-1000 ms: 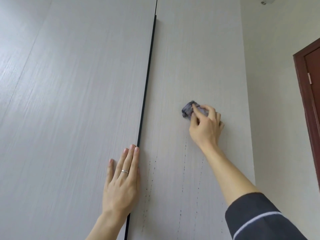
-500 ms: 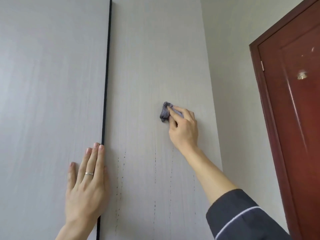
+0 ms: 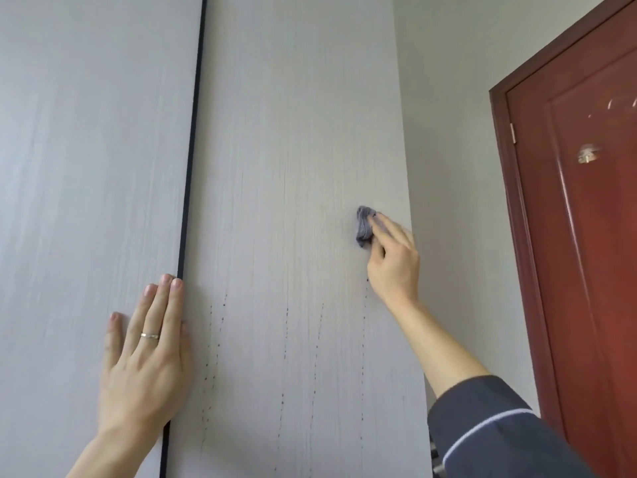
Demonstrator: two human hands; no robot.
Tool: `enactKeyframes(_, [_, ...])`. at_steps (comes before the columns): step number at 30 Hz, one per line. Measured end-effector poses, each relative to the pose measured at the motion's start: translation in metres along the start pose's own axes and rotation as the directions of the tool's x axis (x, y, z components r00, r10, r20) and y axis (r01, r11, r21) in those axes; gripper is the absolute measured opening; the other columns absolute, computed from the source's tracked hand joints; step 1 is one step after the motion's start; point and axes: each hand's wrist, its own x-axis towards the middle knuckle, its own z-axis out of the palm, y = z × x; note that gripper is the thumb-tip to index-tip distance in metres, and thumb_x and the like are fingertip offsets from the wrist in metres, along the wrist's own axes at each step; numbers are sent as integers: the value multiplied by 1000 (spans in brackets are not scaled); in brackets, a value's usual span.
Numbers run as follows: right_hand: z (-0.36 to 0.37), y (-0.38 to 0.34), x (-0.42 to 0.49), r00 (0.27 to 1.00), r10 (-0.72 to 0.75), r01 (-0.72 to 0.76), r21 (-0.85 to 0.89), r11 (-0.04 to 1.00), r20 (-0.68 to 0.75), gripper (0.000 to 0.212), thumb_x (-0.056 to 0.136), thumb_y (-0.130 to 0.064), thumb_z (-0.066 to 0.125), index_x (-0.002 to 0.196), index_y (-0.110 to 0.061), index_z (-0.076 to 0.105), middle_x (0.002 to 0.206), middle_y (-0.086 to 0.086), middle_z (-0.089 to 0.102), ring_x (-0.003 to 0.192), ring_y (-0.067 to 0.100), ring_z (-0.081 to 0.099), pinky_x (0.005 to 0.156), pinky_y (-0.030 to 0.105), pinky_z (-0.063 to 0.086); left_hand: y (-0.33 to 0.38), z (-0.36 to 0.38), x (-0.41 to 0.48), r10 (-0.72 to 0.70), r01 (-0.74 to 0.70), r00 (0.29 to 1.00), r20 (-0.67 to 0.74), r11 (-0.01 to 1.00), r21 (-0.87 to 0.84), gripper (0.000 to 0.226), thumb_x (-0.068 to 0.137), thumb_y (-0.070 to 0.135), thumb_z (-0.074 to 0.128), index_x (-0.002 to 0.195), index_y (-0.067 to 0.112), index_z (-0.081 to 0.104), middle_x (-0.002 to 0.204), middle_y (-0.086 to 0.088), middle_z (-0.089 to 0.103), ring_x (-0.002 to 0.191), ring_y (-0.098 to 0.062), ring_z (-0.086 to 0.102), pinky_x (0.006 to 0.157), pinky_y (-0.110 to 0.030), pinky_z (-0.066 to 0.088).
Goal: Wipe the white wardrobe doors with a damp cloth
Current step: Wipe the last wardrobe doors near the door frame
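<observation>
Head view: two white wood-grain wardrobe doors, left door (image 3: 86,167) and right door (image 3: 293,132), w/ one thin black seam (image 3: 191,167) btwn them. One small crumpled grey-purple cloth (image 3: 363,225) sits against the right door near its right edge. The right hand (image 3: 393,263) holds it there, fingers laid over it and thumb tucked beneath. The left hand (image 3: 144,357) lies flat on the left door, fingers straight and together, tips beside the seam, one silver ring (image 3: 150,336) on it. At least four dotted drip trails (image 3: 284,357) run down the right door below the cloth. One dark sleeve (image 3: 499,436) w/ one pale stripe. One red-brown room door (image 3: 586,270) at right.
</observation>
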Motion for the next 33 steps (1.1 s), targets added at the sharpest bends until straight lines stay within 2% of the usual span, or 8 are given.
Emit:
enactKeyframes(6, [-25, 13, -112, 870, -450, 442, 83, 893, 202, 46, 92, 8, 47, 129, -11, 67, 139, 2, 59, 128, 24, 53, 108, 36, 45, 3, -5, -1, -40, 41, 999, 31, 999, -12, 59, 103, 29, 22, 161, 21, 19, 166, 5, 24, 154, -11, 14, 124, -37, -2])
enactKeyframes(12, [0, 4, 0, 998, 45, -48, 50, 998, 46, 46, 95, -1, 40, 136, -10, 60, 147, 4, 52, 140, 23, 42, 115, 17, 23, 3, 2, 0, -37, 37, 999, -12, 999, -4, 59, 103, 29, 25, 161, 22, 19, 166, 8, 22, 154, -6, 9, 123, -45, 8])
enactKeyframes(16, [36, -43, 29, 971, 239, -238, 53, 970, -8, 53, 96, 1, 38, 148, -7, 43, 160, 6, 34, 150, 26, 23, 121, 34, 17, 2, 3, -1, -18, 18, 1000, -6, 1000, 19, 59, 103, 28, 23, 162, 23, 17, 166, 7, 22, 154, -13, 14, 124, -42, 4])
enactKeyframes(20, [57, -102, -16, 969, -228, 217, 121, 969, 91, 54, 86, 3, 46, 138, -3, 57, 148, 13, 50, 142, 33, 40, 118, 43, 30, -1, 1, 0, -9, 9, 1000, -3, 999, 38, 59, 103, 26, 25, 162, 21, 16, 167, 8, 19, 155, -8, 7, 126, -39, 2])
enactKeyframes(25, [31, -92, -62, 730, -576, 525, 238, 817, 369, 57, 90, -4, 31, 140, -15, 57, 150, 5, 50, 143, 26, 39, 121, 35, 23, 1, -1, -1, -10, 8, 999, 40, 999, 49, 59, 104, 28, 23, 162, 22, 13, 167, 7, 19, 154, -12, 12, 126, -37, -2])
enactKeyframes(27, [35, -79, -28, 825, -490, 455, 182, 871, 281, 56, 87, -3, 33, 135, -9, 61, 144, 13, 54, 137, 35, 47, 117, 41, 31, 1, -1, -1, -8, 7, 999, 37, 999, 43, 59, 105, 27, 22, 162, 22, 11, 168, 7, 17, 155, -11, 10, 126, -38, -1])
enactKeyframes(29, [42, -79, 11, 965, -189, 166, 135, 977, 180, 57, 84, -1, 34, 136, -4, 59, 146, 16, 51, 139, 40, 42, 118, 44, 29, 1, 0, 0, 1, -2, 1000, 29, 999, 36, 59, 105, 26, 22, 162, 22, 10, 168, 7, 15, 155, -11, 8, 126, -39, -1])
enactKeyframes(33, [61, -132, 7, 988, -31, 14, 106, 994, 154, 62, 86, -4, 31, 145, -7, 49, 157, 8, 38, 150, 30, 25, 121, 39, 11, -3, 2, -9, -3, 2, 1000, 25, 999, 45, 59, 105, 24, 28, 162, 21, 13, 168, 7, 17, 155, -10, 6, 125, -41, 3])
